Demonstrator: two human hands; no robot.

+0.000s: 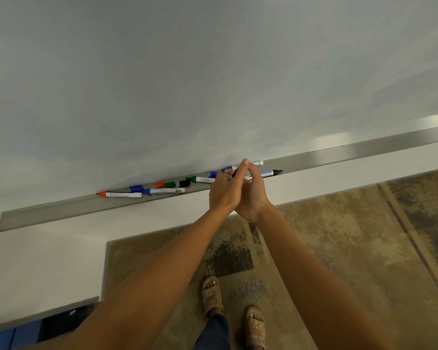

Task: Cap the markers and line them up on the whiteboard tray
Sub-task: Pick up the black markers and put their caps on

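My left hand (224, 190) and my right hand (254, 195) are pressed together over the metal whiteboard tray (61, 210). Their fingers close on a black marker (269, 172). Its black end pokes out to the right, and a dark bit shows between the fingers. On the tray to the left lie an uncapped red marker (123, 194), a blue marker (166, 190) and a green marker (201, 179). Another blue marker (254, 163) lies behind the hands. Loose caps sit between them: blue (136, 188), red (159, 184), green (170, 184), black (184, 183).
The whiteboard (213, 72) fills the upper view, and the tray runs on bare to the far right (364, 150). Another blue cap (215, 174) lies beside my left hand. Below are a patterned carpet (352, 248) and my sandalled feet (213, 294).
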